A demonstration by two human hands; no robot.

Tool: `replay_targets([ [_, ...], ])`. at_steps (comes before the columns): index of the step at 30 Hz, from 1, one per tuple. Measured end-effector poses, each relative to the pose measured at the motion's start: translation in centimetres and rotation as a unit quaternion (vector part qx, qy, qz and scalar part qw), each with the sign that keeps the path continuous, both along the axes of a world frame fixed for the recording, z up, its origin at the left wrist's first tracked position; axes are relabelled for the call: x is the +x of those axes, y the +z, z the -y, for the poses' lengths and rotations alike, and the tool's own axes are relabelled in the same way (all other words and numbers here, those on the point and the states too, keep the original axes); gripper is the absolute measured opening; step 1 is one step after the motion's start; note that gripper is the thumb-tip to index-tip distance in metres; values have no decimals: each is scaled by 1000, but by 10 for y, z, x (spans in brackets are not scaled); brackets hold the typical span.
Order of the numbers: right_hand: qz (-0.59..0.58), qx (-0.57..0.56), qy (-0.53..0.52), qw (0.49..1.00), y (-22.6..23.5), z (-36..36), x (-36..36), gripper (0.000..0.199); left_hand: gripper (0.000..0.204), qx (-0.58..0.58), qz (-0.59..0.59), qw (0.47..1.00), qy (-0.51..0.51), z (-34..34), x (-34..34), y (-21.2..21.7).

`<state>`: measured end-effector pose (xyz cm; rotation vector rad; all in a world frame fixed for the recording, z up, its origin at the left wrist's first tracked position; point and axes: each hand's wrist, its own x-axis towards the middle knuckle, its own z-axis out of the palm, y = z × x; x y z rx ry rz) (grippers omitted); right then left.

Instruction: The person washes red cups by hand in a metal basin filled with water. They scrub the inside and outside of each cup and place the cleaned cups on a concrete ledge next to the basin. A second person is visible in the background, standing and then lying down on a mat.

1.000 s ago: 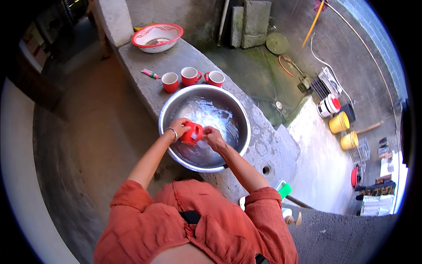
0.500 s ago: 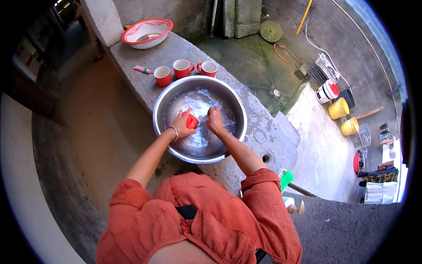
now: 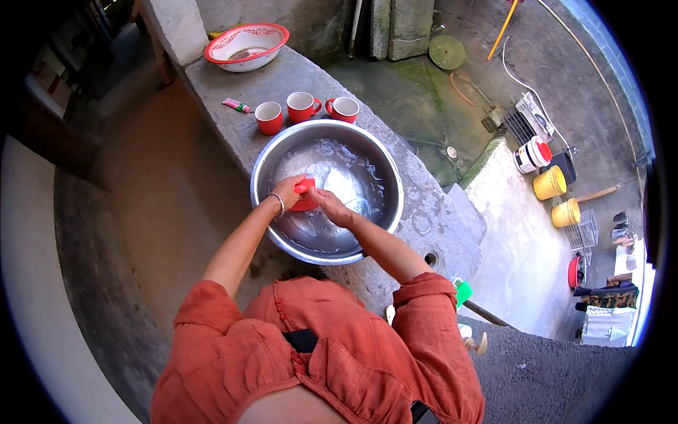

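Inside a wide metal basin point(image 3: 385, 152) with some water and suds, a red mug point(image 3: 305, 204) is tilted low over the near left part. My left hand point(image 3: 286, 192), with a bracelet at the wrist, is closed round the mug from the left. From the right, my right hand point(image 3: 333, 207) has its closed fingers against the mug; whether they also hold something small is hidden. Past the basin's far rim stand three more red mugs with white insides: a left mug point(image 3: 269, 124), a middle mug point(image 3: 301, 112) and a right mug point(image 3: 342, 114).
The basin rests on a concrete ledge point(image 3: 441, 222). A toothpaste-like tube point(image 3: 236, 105) and a red-rimmed enamel basin point(image 3: 247, 60) lie farther along it. Near my right sleeve are a green object point(image 3: 463, 292) and a pump bottle point(image 3: 474, 343). Yellow buckets point(image 3: 549, 182) stand to the right.
My right hand has moved left and nearer to me, from the basin's middle onto the red mug. My left hand and the mug have shifted slightly; the whole view has turned a little.
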<state>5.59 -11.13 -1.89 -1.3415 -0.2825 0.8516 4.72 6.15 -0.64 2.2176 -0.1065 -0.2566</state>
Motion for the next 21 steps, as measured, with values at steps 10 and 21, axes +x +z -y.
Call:
replay_targets([
  [10,671,-290,172,660,8,29,26,31,49,-59,-41,994,-86,-8,11,16],
  [21,23,54,-10,998,-9,4,13,35,50,-142,-102,984,-45,-8,7,10],
])
